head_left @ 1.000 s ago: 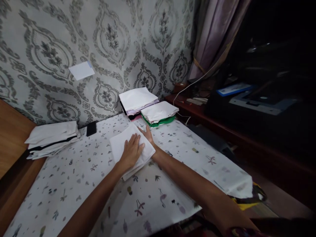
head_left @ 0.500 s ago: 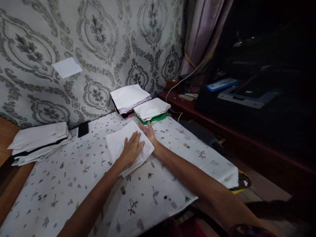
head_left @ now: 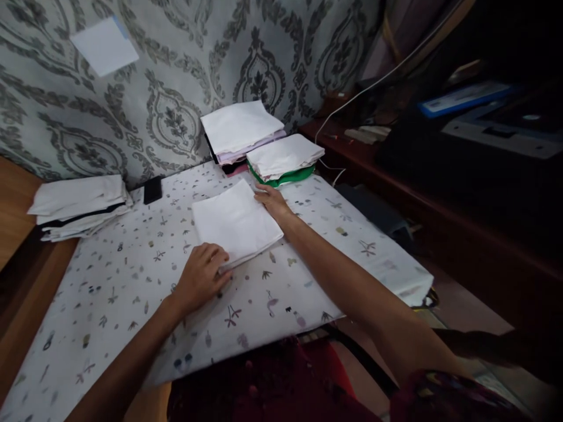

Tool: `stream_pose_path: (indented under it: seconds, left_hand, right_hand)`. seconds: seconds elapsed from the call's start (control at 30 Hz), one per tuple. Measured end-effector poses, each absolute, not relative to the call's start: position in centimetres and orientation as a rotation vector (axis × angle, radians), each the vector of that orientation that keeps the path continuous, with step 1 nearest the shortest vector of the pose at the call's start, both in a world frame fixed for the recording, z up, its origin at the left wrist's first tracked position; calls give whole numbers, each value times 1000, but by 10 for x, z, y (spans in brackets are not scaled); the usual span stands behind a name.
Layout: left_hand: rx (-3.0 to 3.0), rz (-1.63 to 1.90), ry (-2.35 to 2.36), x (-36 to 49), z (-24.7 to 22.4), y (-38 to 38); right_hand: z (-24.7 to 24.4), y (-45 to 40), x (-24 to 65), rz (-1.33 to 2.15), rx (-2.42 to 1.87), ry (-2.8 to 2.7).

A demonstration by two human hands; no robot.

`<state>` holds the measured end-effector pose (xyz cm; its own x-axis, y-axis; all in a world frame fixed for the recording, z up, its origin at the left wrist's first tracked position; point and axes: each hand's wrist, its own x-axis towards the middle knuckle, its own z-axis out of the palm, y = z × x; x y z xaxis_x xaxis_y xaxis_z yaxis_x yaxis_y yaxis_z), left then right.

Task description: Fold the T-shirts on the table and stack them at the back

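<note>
A folded white cloth (head_left: 237, 220) lies flat on the patterned tablecloth (head_left: 145, 293) in front of me. My left hand (head_left: 203, 274) is at its near left corner, fingers curled over the edge and thumb low beside the near side. At the right edge, toward the far corner, my right hand (head_left: 273, 202) has its fingers bent and closed against the cloth; part of its grip is hidden. Just beyond that hand stands a stack of folded cloths (head_left: 285, 157) with a green one at the bottom. Behind it is a taller stack (head_left: 241, 129), white on top with lilac, black and pink layers.
Another pile of folded cloths (head_left: 81, 202) sits at the left edge, with a black phone (head_left: 153, 190) beside it. A paper (head_left: 105, 46) is on the patterned wall. To the right runs a dark red shelf (head_left: 369, 149), crossed by a white cable (head_left: 365, 91).
My left hand has slid from the top of the cloth to its near left corner and curled. My right hand stays at the right edge, fingers more bent. The view has tilted down.
</note>
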<state>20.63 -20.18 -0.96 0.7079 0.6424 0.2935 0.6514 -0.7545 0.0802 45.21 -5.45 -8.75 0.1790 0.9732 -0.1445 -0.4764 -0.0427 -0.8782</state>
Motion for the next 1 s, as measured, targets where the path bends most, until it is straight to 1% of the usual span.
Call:
stream_pose_path:
  seconds: [0.1,0.23,0.53,0.8,1.0]
  left_hand:
    - [-2759,-394,-922,203,-20,-212]
    - [-2632,-343,-831,203,-23,-214]
    - [-2586,-375,-786,204,-27,-222]
    - [-2604,-469,-937,208,-24,-223]
    - [-2508,-399,-837,208,-17,-221]
  right_hand:
    - [-87,-55,454,1281,-1034,-741]
    - [-85,-57,454,1269,-1091,-820]
    - [-87,-56,454,1257,-1131,-817]
    - [-86,-55,454,1270,-1144,-799]
    - [-84,-56,453,1282,-1145,-782]
